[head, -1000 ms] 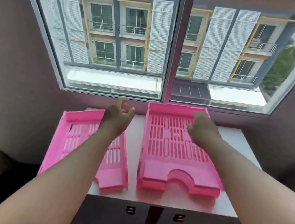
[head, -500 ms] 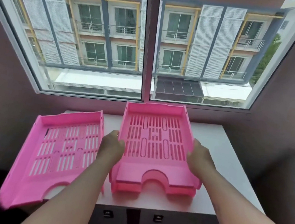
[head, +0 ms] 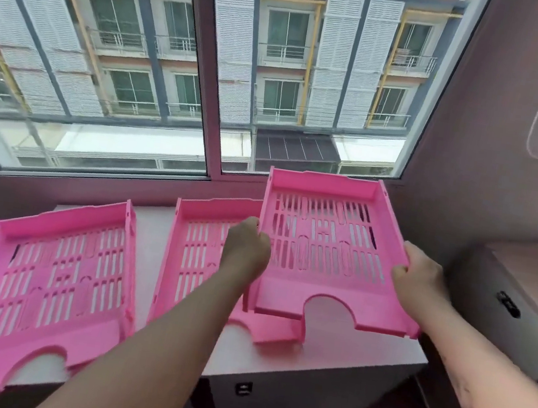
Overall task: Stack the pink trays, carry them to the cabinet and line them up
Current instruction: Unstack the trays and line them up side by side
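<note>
Three pink slotted trays are on or above the white cabinet top (head: 336,355). I hold the right tray (head: 327,246) lifted off the surface, my left hand (head: 246,247) gripping its left wall and my right hand (head: 418,276) its right wall. Under and to the left of it lies the middle tray (head: 199,249), partly hidden by my left forearm. The left tray (head: 50,276) lies flat, its front end overhanging the cabinet's front left edge.
A large window (head: 209,74) runs along the back, close behind the trays. A grey cabinet with a black latch (head: 507,304) stands at the right. Walls close in at both sides. The white cabinet's front shows dark handles (head: 243,388).
Both hands gripped the sides of the stacked trays, then lifted the top one up and to the right, uncovering the tray beneath. The view has shifted right.
</note>
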A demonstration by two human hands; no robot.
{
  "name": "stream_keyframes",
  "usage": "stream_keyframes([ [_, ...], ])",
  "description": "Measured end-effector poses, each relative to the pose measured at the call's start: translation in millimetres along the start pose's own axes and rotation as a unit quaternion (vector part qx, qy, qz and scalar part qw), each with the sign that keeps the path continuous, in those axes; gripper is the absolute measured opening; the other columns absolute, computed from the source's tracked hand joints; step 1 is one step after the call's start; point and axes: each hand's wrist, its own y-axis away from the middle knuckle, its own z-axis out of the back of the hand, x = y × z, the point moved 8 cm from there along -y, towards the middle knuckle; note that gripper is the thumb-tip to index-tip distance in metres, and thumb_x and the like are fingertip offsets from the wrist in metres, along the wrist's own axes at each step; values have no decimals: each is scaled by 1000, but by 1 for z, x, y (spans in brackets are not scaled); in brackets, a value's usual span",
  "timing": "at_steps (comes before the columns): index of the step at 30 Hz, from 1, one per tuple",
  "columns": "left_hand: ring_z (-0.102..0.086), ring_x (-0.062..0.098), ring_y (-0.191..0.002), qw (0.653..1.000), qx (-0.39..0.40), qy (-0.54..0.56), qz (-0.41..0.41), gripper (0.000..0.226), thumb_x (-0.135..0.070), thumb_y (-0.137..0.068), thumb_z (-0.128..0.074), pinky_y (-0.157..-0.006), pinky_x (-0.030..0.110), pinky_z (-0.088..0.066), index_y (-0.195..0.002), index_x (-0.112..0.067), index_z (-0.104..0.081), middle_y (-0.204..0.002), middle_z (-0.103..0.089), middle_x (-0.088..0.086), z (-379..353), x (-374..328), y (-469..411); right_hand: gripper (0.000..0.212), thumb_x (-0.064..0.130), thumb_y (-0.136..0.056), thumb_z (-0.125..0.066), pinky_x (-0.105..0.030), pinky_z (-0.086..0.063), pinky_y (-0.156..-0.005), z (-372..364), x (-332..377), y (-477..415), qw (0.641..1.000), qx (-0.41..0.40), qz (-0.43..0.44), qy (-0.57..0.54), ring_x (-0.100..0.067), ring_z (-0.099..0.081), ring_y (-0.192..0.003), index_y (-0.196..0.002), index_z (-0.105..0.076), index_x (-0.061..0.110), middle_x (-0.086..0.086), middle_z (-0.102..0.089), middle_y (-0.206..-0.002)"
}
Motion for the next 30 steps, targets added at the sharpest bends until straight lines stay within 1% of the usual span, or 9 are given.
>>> stream_keyframes([
  [3, -57, 32, -78, 999, 35, 20, 1, 24, -2, -93, -41, -54, 27, -38, -103, 12, -57, -105, -64, 27, -41, -24, 6, 25, -5, -90, -39, -24, -39, -49, 26, -36, -11, 1000, -21, -15, -14, -17, -53, -60, -95, -56, 13, -10, -61, -81],
  [6, -62, 41, -102, 997, 68, 27, 19, 29, -5, -94, -41, -78, 44, -54, -112, 11, -56, -115, -62, 30, -76, -32, 11, 30, -4, -88, -38, -25, -42, -50, 37, -70, -20, 999, -17, -37, -20, -22, -56, -62, -100, -61, 11, -10, -64, -79],
  [9, -61, 27, -81, 996, 84, 8, 19, 15, -9, -93, -43, -71, 38, -51, -93, 0, -55, -108, -63, 27, -99, -30, 16, 38, -2, -91, -38, -20, -38, -50, 35, -99, -32, 999, 6, -51, -19, -22, -58, -68, -121, -60, 7, -17, -67, -97],
  [11, -60, 26, -102, 995, 98, 2, 23, 27, -16, -92, -45, -87, 38, -49, -112, -5, -60, -121, -62, 21, -111, -23, 19, 46, 0, -92, -40, -20, -40, -55, 32, -114, -41, 998, 16, -58, -14, -26, -60, -76, -134, -55, 8, -20, -67, -112],
  [14, -40, 26, -136, 995, 96, -23, 22, 44, -24, -95, -46, -111, 43, -33, -136, -10, -52, -143, -51, 10, -116, -11, 22, 54, 1, -93, -41, -27, -46, -81, 23, -123, -50, 997, 30, -62, -18, -29, -60, -96, -145, -47, 11, -20, -61, -133],
  [19, -37, 21, -139, 996, 65, -1, 54, 48, -33, -100, -42, -113, 41, -30, -144, -14, -41, -150, -43, 3, -106, 20, 40, 58, -2, -94, -39, -31, -42, -94, 3, -137, -51, 996, 54, -65, -33, -35, -56, -121, -150, -40, 13, -16, -55, -141],
  [22, -38, 21, -138, 994, 66, -67, 53, 47, -33, -99, -39, -113, 42, -32, -144, -17, -42, -150, -44, 2, -105, 47, 52, 60, -2, -94, -36, -36, -40, -102, -8, -144, -55, 995, 64, -75, -8, -36, -49, -130, -153, -34, 12, -16, -44, -151],
  [26, -45, 24, -129, 978, 60, -200, 17, 46, -35, -96, -38, -111, 41, -34, -138, -17, -46, -142, -51, 5, -104, 65, 66, 58, 15, -94, -46, -50, -19, -120, -25, -115, -47, 969, 44, 84, 230, -34, -28, -146, -151, -36, 12, -15, -35, -157],
  [30, -14, 25, -150, 956, 102, -274, 26, 62, -54, -92, -24, -121, 47, -11, -150, -33, -26, -162, -21, -4, -112, 80, 77, 61, 54, -95, -35, -48, 1, -123, -89, -85, -13, 926, 195, 187, 263, -26, 0, -153, -154, -19, 42, 1, -12, -166],
])
